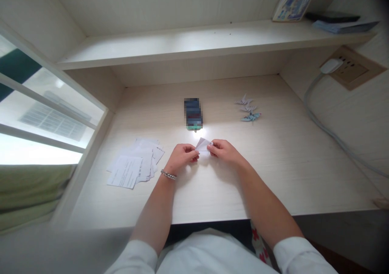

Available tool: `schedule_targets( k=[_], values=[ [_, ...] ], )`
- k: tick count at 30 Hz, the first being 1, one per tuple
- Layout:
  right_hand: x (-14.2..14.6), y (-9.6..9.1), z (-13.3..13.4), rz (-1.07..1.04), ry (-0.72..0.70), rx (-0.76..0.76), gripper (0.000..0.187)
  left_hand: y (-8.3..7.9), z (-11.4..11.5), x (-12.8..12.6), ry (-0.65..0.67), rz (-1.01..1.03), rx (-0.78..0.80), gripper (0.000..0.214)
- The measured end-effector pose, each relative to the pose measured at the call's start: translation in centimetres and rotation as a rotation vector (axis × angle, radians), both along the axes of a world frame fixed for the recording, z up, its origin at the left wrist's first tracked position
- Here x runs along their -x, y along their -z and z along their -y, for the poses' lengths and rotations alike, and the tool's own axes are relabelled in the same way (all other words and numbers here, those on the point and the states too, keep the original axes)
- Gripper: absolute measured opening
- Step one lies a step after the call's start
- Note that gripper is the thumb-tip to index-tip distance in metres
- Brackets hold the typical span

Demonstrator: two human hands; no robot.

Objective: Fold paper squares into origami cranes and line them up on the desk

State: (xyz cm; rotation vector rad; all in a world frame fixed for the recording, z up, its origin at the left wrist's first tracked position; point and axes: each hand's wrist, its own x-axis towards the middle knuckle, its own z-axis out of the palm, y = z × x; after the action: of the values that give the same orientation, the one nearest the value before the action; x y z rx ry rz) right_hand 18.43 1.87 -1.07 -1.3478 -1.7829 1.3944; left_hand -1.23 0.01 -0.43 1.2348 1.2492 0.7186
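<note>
A small folded piece of white paper (203,145) is held up between my two hands, just above the desk. My left hand (184,155) pinches its left corner between thumb and fingers. On the other side, my right hand (223,149) grips the right corner in the same way. The paper has a pointed, triangular top and a straight crease along its lower part. Right behind it lies a phone-like device (193,114), its face blurred, with a bright light at its near end. Several loose printed paper sheets (129,166) lie to the left of my left hand.
Three small folded paper cranes (251,117) sit at the back right of the desk (273,164). A shelf (182,47) spans the back, holding a box-like package (293,4). A grey cable (322,128) runs from a wall socket (352,69). Window bars (45,138) stand left.
</note>
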Motion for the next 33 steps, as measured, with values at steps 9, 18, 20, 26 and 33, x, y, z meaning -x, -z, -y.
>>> schedule_targets(
  k=[9,18,20,26,33],
  values=[
    [0.1,0.4,-0.1,-0.063,0.063,0.028,0.034,0.0,0.0,0.1,-0.079,0.161,0.006,0.025],
    [0.3,-0.4,0.0,-0.151,0.136,-0.186,0.026,0.5,0.0,-0.1,-0.116,-0.135,-0.273,0.027],
    [0.5,-0.4,0.1,-0.136,0.160,-0.216,0.022,0.4,0.1,-0.3,-0.149,-0.057,-0.224,0.030],
    [1.1,-0.4,0.6,-0.169,0.239,-0.199,0.022,-0.2,0.4,-1.4,-0.255,0.245,-0.089,0.039],
    [1.7,0.0,0.7,-0.356,0.176,-0.127,0.022,-0.2,0.5,-1.8,-0.319,0.329,-0.177,0.034]
  ],
)
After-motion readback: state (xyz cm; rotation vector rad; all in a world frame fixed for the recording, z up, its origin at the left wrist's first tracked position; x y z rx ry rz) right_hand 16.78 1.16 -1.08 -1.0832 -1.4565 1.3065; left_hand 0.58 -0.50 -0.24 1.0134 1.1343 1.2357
